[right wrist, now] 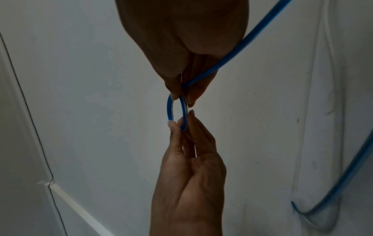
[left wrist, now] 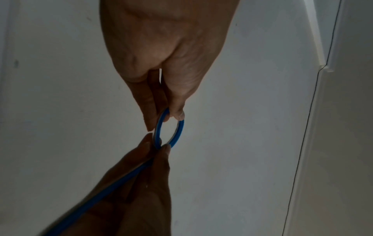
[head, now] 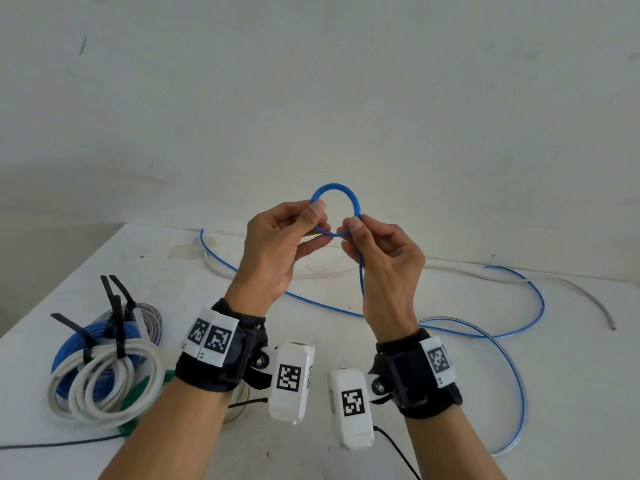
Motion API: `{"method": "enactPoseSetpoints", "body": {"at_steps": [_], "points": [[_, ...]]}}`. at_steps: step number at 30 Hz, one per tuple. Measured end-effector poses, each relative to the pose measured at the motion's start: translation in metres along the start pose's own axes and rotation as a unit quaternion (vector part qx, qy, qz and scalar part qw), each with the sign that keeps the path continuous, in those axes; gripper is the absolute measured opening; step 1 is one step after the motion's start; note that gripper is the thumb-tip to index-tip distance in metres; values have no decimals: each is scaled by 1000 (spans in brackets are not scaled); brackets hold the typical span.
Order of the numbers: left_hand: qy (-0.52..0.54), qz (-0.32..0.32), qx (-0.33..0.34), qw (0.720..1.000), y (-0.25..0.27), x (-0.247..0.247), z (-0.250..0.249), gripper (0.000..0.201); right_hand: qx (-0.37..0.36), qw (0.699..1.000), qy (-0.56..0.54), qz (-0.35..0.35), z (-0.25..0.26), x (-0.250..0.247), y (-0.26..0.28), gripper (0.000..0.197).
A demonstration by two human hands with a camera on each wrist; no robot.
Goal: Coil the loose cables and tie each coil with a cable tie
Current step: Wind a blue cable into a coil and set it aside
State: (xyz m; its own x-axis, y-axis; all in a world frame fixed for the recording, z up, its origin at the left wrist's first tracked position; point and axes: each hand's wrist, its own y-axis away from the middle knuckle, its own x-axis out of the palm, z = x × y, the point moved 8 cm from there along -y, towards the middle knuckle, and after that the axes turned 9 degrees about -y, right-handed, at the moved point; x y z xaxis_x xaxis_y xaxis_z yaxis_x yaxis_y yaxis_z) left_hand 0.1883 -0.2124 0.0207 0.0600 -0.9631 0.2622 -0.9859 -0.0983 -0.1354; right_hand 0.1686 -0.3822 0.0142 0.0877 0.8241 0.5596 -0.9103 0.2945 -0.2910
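Nearest me, I see the finished coils point(head: 104, 368) on the table point(head: 346, 445), blue and white loops bound with black cable ties point(head: 117, 306). Up between my fingers, I hold the blue cable point(head: 335, 209), thin and glossy, bent into one small round loop. My left hand point(head: 277, 251) pinches the loop's left side with thumb and forefinger; my right hand point(head: 384, 265) pinches its right side. Beyond the fingers, its loose length trails across the table.
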Motion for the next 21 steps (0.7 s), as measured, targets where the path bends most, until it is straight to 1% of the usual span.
{"method": "enactPoseSetpoints", "body": {"at_steps": [2,3,4,6,7,9,11,13,18,21], "points": [[-61,23,-5,998,-1,1,0,41,-16,998,61,31,7,-4,-8,12],[-105,40,-8,994,-3,0,1,50,-15,991,113,69,9,-3,-11,9],[-148,61,-9,987,-3,0,1,56,-8,978,169,118,10,0,-13,7],[-208,107,-13,972,-1,4,2,54,3,944,261,200,9,6,-13,5],[-224,127,-23,966,1,6,5,52,1,931,288,225,11,9,-11,5],[-223,157,-53,961,5,14,12,51,-9,917,309,253,15,14,-7,6],[-213,175,-76,958,9,21,17,46,-29,912,321,256,18,17,-6,7],[-228,174,-77,955,10,25,19,43,-44,912,324,247,20,17,-6,7],[-280,169,-46,944,8,23,13,49,-64,922,317,214,19,15,-6,6],[-278,159,-51,946,9,19,11,52,-62,927,305,209,16,19,-4,6]]}}
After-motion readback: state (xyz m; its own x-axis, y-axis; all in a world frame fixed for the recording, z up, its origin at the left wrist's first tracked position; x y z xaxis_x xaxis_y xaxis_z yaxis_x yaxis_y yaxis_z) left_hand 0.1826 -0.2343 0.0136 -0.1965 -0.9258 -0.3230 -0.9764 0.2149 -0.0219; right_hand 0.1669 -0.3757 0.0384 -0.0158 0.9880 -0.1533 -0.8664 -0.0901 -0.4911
